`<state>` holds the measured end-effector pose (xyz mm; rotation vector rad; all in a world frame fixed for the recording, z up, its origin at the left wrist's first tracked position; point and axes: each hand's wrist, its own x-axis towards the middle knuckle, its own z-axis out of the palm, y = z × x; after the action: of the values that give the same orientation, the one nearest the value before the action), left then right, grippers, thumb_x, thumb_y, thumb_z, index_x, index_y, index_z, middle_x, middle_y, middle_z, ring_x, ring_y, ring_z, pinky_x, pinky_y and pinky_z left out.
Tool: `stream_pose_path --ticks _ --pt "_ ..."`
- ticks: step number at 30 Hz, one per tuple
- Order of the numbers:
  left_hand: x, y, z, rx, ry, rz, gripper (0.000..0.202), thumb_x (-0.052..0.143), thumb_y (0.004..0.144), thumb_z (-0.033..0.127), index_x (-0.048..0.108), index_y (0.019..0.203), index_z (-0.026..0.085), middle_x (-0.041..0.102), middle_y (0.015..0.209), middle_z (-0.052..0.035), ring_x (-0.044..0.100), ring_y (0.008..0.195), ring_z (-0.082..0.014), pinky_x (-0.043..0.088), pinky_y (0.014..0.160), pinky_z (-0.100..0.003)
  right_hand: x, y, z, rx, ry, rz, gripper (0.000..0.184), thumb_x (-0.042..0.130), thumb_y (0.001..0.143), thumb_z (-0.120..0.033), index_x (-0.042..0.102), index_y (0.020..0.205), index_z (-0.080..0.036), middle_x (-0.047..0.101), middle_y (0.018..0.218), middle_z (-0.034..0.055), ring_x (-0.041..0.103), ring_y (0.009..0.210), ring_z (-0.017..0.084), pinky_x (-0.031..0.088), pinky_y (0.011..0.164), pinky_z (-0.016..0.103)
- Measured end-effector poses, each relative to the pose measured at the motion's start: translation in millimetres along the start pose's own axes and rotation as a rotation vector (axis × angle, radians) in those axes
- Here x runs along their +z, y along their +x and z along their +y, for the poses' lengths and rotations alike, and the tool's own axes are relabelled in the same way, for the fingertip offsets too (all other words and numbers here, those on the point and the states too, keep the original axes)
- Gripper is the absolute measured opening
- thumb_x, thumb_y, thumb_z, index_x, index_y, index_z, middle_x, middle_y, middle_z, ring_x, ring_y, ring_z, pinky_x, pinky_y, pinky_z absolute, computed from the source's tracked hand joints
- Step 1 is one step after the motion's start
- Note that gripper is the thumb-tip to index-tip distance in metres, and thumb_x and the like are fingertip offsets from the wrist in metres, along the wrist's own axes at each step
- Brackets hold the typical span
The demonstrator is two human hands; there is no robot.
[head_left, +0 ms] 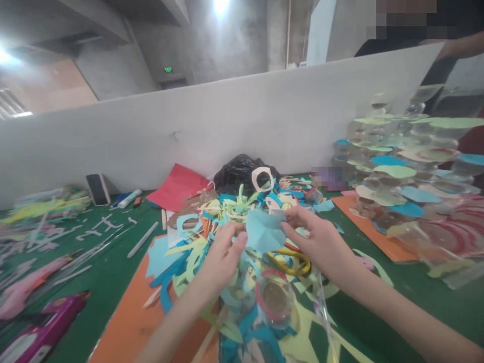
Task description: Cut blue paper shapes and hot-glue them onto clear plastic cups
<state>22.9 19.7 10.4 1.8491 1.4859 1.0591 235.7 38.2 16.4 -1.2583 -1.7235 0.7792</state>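
Observation:
A light blue piece of paper (pixel 265 232) with crease lines is held up between my two hands above a heap of paper scraps (pixel 192 262). My left hand (pixel 229 252) pinches its left edge between thumb and fingers. At the right edge, my right hand (pixel 312 237) grips it the same way. Just below lie yellow-handled scissors (pixel 293 264), partly buried in scraps. A clear plastic cup (pixel 275 298) with a red ring rests nearer to me among the cuttings.
Orange boards (pixel 126 307) lie on the green table. At left are a magenta glue gun (pixel 56 322), a pink one (pixel 36 287) and a phone (pixel 97 189). A black plastic bag (pixel 242 174) sits by the white partition (pixel 181 126). Stacked cups with paper discs (pixel 397 171) stand right; a person is behind.

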Motion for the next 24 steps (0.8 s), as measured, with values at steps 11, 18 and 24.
stream_pose_path --ticks 11,18,24 --pt "-18.2 -7 29 0.081 0.050 -0.075 0.040 0.043 0.093 0.047 0.037 0.062 0.023 0.047 0.072 -0.0016 0.048 0.074 -0.0202 0.042 0.074 -0.030 -11 -19 -21 0.036 0.058 -0.020 0.023 0.047 0.089 -0.043 0.053 0.075 -0.025 0.056 0.064 -0.0024 0.054 0.057 0.015 0.043 0.048 0.025" --pt "-21.5 -39 24 -0.103 0.055 -0.154 0.040 0.049 0.088 0.056 0.052 0.063 0.025 0.052 0.071 -0.0030 0.052 0.067 -0.0202 0.046 0.061 -0.027 -17 -45 -6 0.081 -0.055 -0.259 0.040 0.040 0.093 -0.049 0.042 0.062 -0.024 0.042 0.058 -0.0025 0.042 0.053 0.014 0.039 0.044 0.023" --pt "-14.9 -55 23 -0.419 0.083 -0.275 0.042 0.044 0.088 0.060 0.057 0.071 0.024 0.057 0.077 -0.0026 0.054 0.076 -0.0205 0.046 0.070 -0.027 -7 -62 10 0.199 -0.075 -0.375 0.035 0.036 0.094 -0.045 0.041 0.067 -0.023 0.039 0.064 -0.0026 0.041 0.060 0.014 0.036 0.049 0.022"
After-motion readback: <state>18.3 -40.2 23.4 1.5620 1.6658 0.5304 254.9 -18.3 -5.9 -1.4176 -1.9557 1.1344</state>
